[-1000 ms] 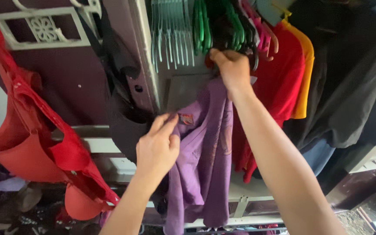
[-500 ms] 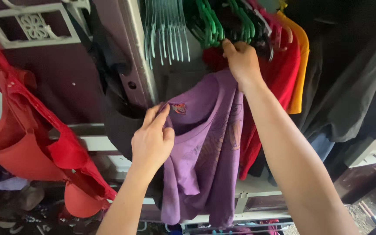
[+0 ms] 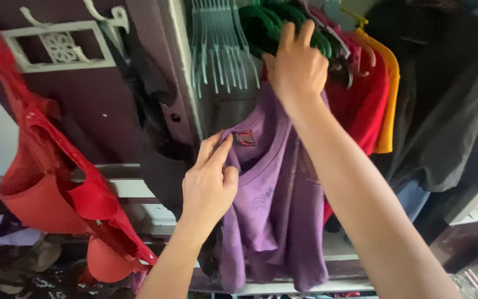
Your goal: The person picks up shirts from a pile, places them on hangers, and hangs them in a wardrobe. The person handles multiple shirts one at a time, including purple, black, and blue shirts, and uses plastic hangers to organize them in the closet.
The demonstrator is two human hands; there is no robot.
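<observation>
A purple t-shirt [image 3: 275, 205] hangs in front of me inside a wardrobe. My left hand [image 3: 210, 182] pinches its neckline beside the small label. My right hand [image 3: 296, 65] reaches up over the shirt's shoulder among the green hangers [image 3: 275, 25] on the rail, fingers curled around a hanger's top. Whether it grips the hanger or the fabric is hard to tell. Several pale mint hangers [image 3: 217, 47] hang empty to the left.
Red [image 3: 360, 105], orange [image 3: 389, 105] and dark garments [image 3: 449, 111] hang to the right. A red garment [image 3: 45, 182] drapes from the dark wardrobe door [image 3: 95, 105] with a white hook rack [image 3: 56, 47]. Clutter lies on the floor at lower left.
My right hand has risen higher among the green hangers. The purple shirt has bunched narrower under it. My left hand shifted slightly right, still on the neckline.
</observation>
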